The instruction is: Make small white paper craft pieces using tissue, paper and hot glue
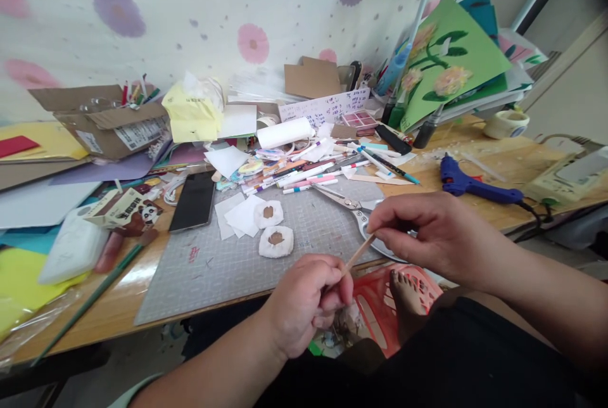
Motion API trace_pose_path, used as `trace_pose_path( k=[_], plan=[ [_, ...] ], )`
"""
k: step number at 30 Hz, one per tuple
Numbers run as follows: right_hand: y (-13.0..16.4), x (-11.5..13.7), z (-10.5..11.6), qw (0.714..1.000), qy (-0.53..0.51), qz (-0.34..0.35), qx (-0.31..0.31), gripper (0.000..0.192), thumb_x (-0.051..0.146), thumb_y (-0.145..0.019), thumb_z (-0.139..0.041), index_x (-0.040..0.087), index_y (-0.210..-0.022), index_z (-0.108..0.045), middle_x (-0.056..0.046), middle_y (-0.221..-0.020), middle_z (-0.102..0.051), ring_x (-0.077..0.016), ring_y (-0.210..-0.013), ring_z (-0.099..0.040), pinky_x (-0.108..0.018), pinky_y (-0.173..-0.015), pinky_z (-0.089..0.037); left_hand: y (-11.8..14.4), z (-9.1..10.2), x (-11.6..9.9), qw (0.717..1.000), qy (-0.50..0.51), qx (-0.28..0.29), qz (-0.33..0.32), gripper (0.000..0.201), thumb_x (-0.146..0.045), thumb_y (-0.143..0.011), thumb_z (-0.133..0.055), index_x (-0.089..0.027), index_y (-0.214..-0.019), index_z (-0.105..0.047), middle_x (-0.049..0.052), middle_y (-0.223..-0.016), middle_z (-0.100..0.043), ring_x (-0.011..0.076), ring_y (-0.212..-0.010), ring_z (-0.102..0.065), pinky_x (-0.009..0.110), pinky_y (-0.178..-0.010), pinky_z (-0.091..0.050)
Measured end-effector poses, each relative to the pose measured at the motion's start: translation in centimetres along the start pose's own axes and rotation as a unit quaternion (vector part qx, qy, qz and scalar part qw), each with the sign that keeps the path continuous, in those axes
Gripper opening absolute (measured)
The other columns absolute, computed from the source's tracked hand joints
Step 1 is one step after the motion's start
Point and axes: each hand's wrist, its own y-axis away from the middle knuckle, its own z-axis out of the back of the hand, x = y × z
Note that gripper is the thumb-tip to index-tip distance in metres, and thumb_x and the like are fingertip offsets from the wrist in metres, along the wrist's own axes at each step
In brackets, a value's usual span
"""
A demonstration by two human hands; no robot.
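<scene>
Low in the middle of the frame, both hands hold one thin wooden stick (pixel 360 251) between them. The left hand (pixel 306 300) is curled closed around the stick's lower end, thumb pressed over it. The right hand (pixel 427 234) pinches the upper end between thumb and forefinger, its other fingers loosely bent. The stick slants up to the right, in the air just in front of the near edge of the table (pixel 475 161).

Just behind the right hand, a pair of scissors (pixel 351 205) lies on the grey cutting mat (pixel 228 262), partly hidden by the fingers. Left of centre on the mat sit two white padded rings with brown middles (pixel 275 241), one behind the other, beside a few white paper squares (pixel 237 213). A black phone (pixel 193 201) lies at the mat's upper left corner. A heap of markers and pens (pixel 304 173) spreads along the mat's far edge. To the right of the frame, a blue glue gun (pixel 470 186) lies on the bare wood. A green card with paper flowers (pixel 446 59) leans at the upper right. An open cardboard box (pixel 102 120) stands at the upper left. Below the hands, a red basket (pixel 375 306) shows under the table edge.
</scene>
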Motion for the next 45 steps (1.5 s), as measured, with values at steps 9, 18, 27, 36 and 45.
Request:
trace_pose_path(
  k=[9, 18, 27, 36, 45],
  plan=[
    [0.1, -0.4, 0.2, 1.000, 0.000, -0.021, 0.012, 0.012, 0.018, -0.076, -0.053, 0.017, -0.076, -0.065, -0.002, -0.065, -0.064, -0.0124, -0.056, -0.053, -0.022, -0.050, -0.041, 0.2, 0.0, -0.3, 1.000, -0.006, 0.011, 0.012, 0.015, -0.016, -0.064, -0.040, -0.014, -0.055, -0.052, -0.007, -0.042, -0.030, 0.0030, -0.036, -0.016, 0.020, -0.037, -0.010],
    [-0.1, -0.6, 0.2, 0.997, -0.048, -0.041, 0.042, 0.011, 0.019, -0.076, -0.053, 0.016, -0.077, -0.064, 0.002, -0.057, -0.055, -0.0086, -0.048, -0.045, -0.019, -0.045, -0.037, 0.3, 0.2, -0.2, 0.999, -0.007, 0.024, 0.022, 0.014, -0.015, -0.060, -0.042, -0.013, -0.057, -0.055, -0.006, -0.042, -0.037, 0.0031, -0.035, -0.019, 0.021, -0.036, -0.012],
    [-0.1, -1.1, 0.3, 0.995, -0.063, -0.051, 0.051, 0.009, 0.018, -0.076, -0.055, 0.017, -0.079, -0.063, 0.004, -0.055, -0.051, -0.0079, -0.048, -0.042, -0.018, -0.044, -0.035, 0.4, -0.2, -0.1, 1.000, -0.002, 0.018, 0.026, 0.013, -0.014, -0.054, -0.041, -0.014, -0.058, -0.054, -0.007, -0.042, -0.036, 0.0028, -0.035, -0.020, 0.019, -0.036, -0.012],
    [0.1, -1.4, 0.8, 0.992, -0.094, -0.053, 0.061, 0.011, 0.024, -0.079, -0.055, 0.016, -0.078, -0.063, 0.003, -0.056, -0.050, -0.0083, -0.048, -0.041, -0.019, -0.043, -0.034, 0.5, 0.0, -0.4, 0.999, 0.001, 0.044, 0.001, 0.018, -0.020, -0.064, -0.045, -0.011, -0.062, -0.060, -0.004, -0.038, -0.040, 0.0035, -0.033, -0.019, 0.021, -0.035, -0.011],
    [0.0, -0.7, 0.4, 0.997, -0.055, -0.023, 0.047, 0.009, 0.016, -0.076, -0.054, 0.016, -0.078, -0.064, 0.003, -0.057, -0.055, -0.0079, -0.049, -0.045, -0.018, -0.045, -0.037, 0.4, -0.3, -0.1, 1.000, -0.028, 0.011, -0.006, 0.017, -0.017, -0.066, -0.041, -0.013, -0.055, -0.054, -0.006, -0.040, -0.034, 0.0031, -0.035, -0.021, 0.020, -0.037, -0.012]
  ],
)
